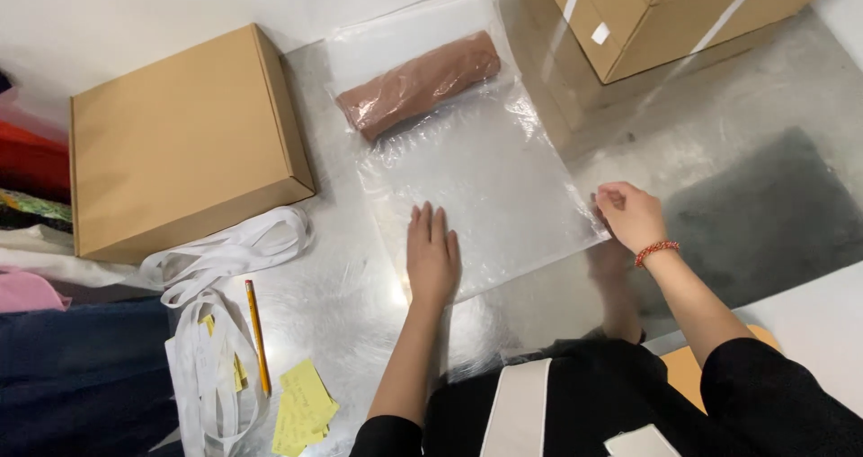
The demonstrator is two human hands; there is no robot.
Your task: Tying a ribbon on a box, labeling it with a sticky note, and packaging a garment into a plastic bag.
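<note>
A clear plastic bag (476, 178) lies flat on a shiny metal table (342, 295), and inside it, pushed up to the far end, sits a brown rolled-up piece of fabric (418, 84). The roll is fully within the bag, so the packing of the item looks done — what appears left is the near, empty part of the bag, which is spread out smooth and not visibly folded or sealed. The left hand (432, 255) rests open and flat, palm down, fingers together, pressing on the bag's near edge. The right hand (631, 214) is at the bag's near right corner with its fingers curled in; it seems to pinch the corner of the plastic, though the grip itself is hard to make out. A red beaded bracelet (656, 251) circles that wrist. More clear bags seem to lie stacked under the far end of this one. To the left of the bag stands a closed flat cardboard box (180, 138), and in front of it a loose tangle of white ribbon (220, 268), a yellow pencil (258, 336) and some yellow sticky notes (304, 408). Larger taped cardboard cartons (665, 17) sit at the far right. Folded coloured cloths (27, 178) show at the left edge. The person wears black sleeves — the view looks straight down over their lap.
</note>
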